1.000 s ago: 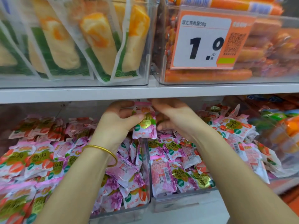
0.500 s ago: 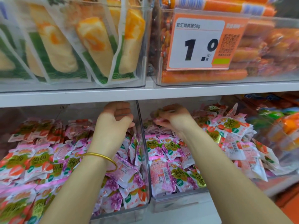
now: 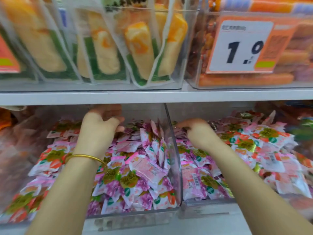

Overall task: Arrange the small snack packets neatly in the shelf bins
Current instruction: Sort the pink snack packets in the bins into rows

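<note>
While I have both hands reaching in under the shelf (image 3: 152, 97), the packets (image 3: 145, 168) lie in loose heaps, pink and white with gold and green marks. They fill the left bin (image 3: 128, 217) and the right bin (image 3: 208, 203) on either side of a clear wall (image 3: 171, 150). Many are tipped on edge or face down, and a few lean against that wall. My left hand (image 3: 100, 128), the one with the bangle (image 3: 84, 156), hovers over the back of the left bin, loosely cupped, and I see nothing in it. My right hand (image 3: 194, 133) is low at the back of the right bin, fingers pointing towards the wall and down among the packets. I cannot tell whether it pinches one or only touches them.

I judge these to be light, soft little pillows of slick film. They should slide over one another and slump when nudged, and a heap will not stay squared by itself. The crimped end seams look the stiffest part, so I would pinch one there. Or I would take it flat across both faces between thumb and fingers, gently, as the filling may crush. For the back rows I would sweep several forward with flat fingers, then stand them face out
</note>
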Tool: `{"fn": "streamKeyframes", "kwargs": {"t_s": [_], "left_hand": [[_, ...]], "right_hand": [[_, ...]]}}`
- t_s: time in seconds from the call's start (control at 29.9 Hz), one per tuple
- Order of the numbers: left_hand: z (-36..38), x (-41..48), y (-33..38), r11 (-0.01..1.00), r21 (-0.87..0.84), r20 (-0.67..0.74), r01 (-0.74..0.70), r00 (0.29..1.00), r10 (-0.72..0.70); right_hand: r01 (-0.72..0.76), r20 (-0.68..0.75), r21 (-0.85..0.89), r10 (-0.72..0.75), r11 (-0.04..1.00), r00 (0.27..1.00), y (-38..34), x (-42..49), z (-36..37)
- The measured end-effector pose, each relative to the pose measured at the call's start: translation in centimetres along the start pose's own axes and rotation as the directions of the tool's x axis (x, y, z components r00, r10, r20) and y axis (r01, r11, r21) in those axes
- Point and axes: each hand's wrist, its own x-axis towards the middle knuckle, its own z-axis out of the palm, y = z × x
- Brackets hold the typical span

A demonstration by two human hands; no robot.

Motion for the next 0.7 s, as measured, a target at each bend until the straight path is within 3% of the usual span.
{"fn": "streamKeyframes", "kwargs": {"t_s": [0.07, 0.17, 0.3, 0.4, 0.5, 0.7], "left_hand": [[-0.9, 0.0, -0.2, 0.997, 0.076, 0.020, 0.019, 1.000, -0.021], [-1.1, -0.4, -0.6, 0.954, 0.299, 0.103, -0.030, 0.995, -0.001], [1.3, -1.1, -0.9, 0.815, 0.544, 0.252, -0.198, 0.965, 0.066], [3.5, -0.8, -1.8, 0.654, 0.683, 0.347, -0.324, 0.933, 0.100], [5.0, -0.5, -2.4, 0.518, 0.787, 0.338, -0.334, 0.937, 0.090], [5.6, -0.1, -2.0, 0.646, 0.721, 0.255, -0.249, 0.963, 0.086]], "right_hand": [[-0.002, -0.136, 0.137, 0.021, 0.990, 0.990, -0.7, -0.3, -0.8], [0.054, -0.214, 0.387, 0.033, 0.921, 0.976, -2.8, -1.8, -1.5], [0.129, -0.227, 0.415, -0.035, 0.901, 0.973, -5.2, -3.8, -1.1], [0.126, -0.227, 0.416, -0.032, 0.901, 0.973, -5.7, -4.1, -0.7], [0.123, -0.232, 0.428, -0.022, 0.896, 0.972, -5.6, -4.1, -0.8], [0.111, -0.212, 0.488, -0.006, 0.866, 0.977, -5.1, -4.0, -0.7]]}}
